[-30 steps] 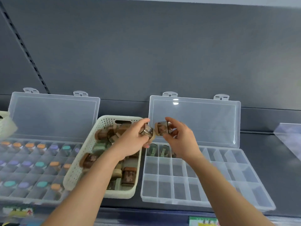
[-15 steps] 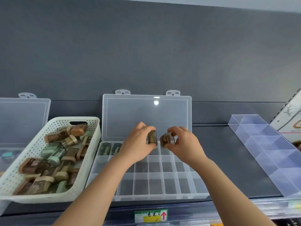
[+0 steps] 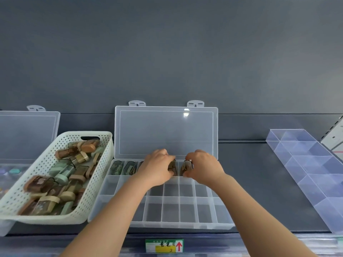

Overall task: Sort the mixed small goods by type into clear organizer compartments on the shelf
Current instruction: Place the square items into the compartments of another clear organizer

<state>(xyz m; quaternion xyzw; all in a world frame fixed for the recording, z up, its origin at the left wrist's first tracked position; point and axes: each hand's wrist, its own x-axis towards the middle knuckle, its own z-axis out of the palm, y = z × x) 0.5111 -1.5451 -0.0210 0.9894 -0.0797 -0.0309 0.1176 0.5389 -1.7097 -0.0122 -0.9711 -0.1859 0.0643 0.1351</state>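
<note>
Head view caught the placing step: the left hand (image 3: 157, 168) pinched a brown item (image 3: 172, 166) and the right hand (image 3: 203, 168) a second brown item (image 3: 186, 166), fingers curled round each, at neighbouring back-row compartments of the clear organizer (image 3: 178, 225) on the shelf. Next, probably: seat both, let go, return to the white basket (image 3: 55, 218).

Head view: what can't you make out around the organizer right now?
All head view.
- Left hand and right hand: fingers cover most of the brown pieces; whether they're seated in cells is unclear.
- Center organizer: back-row cells under the left hand are hidden.
- Left organizer: cut by frame edge, blurred, partly behind the basket.
- Shelf label: print too small.
</note>
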